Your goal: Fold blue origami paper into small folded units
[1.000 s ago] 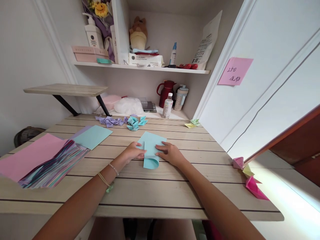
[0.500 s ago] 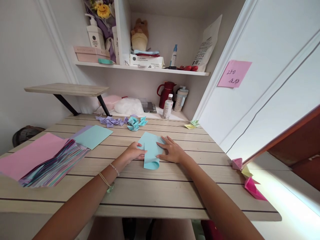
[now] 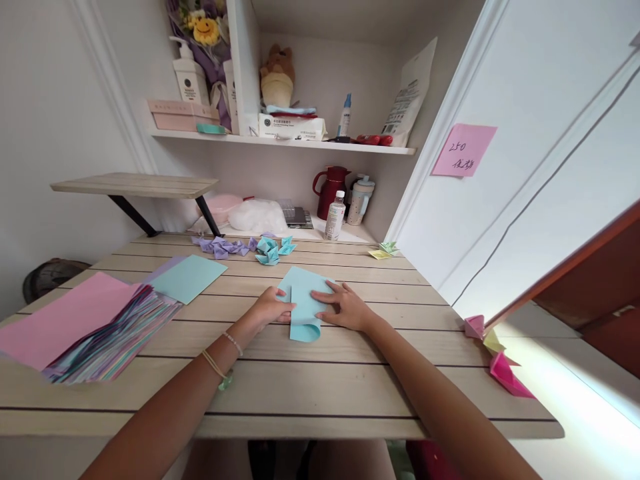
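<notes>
A light blue sheet of paper (image 3: 306,283) lies on the desk in front of me, partly folded over. Its near end curls up in a loose roll, and a straight folded edge runs down its left part. My left hand (image 3: 273,305) grips the left side of the sheet between thumb and fingers. On the right side of the paper rests my right hand (image 3: 347,307), its fingers spread and pressing lightly on the surface. Beyond the sheet sit blue folded paper pieces (image 3: 270,251) and purple folded pieces (image 3: 223,247).
To the left is a thick stack of coloured paper (image 3: 75,320), with blue paper (image 3: 193,277) beside it. A bottle (image 3: 335,217) stands at the back. Small yellow and green folds (image 3: 384,250) lie back right; pink folded pieces (image 3: 507,373) line the right edge.
The fingers of my right hand have shifted slightly left over the paper. My left hand keeps its hold, and the sheet is folded much as before. The camera view has tilted a little.
</notes>
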Demonstrator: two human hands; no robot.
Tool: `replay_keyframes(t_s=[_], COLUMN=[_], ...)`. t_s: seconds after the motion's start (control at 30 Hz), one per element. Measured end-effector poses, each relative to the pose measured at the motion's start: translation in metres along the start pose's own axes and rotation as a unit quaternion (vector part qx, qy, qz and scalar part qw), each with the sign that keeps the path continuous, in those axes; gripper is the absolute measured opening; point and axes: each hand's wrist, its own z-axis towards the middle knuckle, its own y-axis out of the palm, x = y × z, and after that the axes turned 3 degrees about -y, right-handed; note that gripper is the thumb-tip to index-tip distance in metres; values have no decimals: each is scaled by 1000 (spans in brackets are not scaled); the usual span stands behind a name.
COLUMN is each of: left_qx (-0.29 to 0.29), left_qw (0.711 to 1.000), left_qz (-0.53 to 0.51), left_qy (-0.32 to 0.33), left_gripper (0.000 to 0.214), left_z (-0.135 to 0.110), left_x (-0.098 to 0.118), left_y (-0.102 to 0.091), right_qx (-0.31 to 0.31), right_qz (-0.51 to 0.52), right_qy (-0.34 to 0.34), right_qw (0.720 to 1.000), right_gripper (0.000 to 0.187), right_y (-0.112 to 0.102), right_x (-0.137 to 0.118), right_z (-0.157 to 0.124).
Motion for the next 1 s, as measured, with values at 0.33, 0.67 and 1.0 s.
replay_keyframes(t_s=[0.33,0.67,1.0], left_qx=[-28,-29,-61], left_qw=[999,999,997], left_qz=[11,11,-31], left_qy=[14,28,21], left_gripper=[53,55,49], left_z=[3,-1,1], left_x=[-1,-2,-1], left_y=[-1,-3,-7], right_qx=[-49,-108,-40], right_qz=[-32,-61,-53], right_qy=[12,20,0], right_qw=[998,992,998], right_gripper=[99,117,126], right_y=[-2,2,1], right_x=[-4,-14,-15], right_z=[-4,-6,-9])
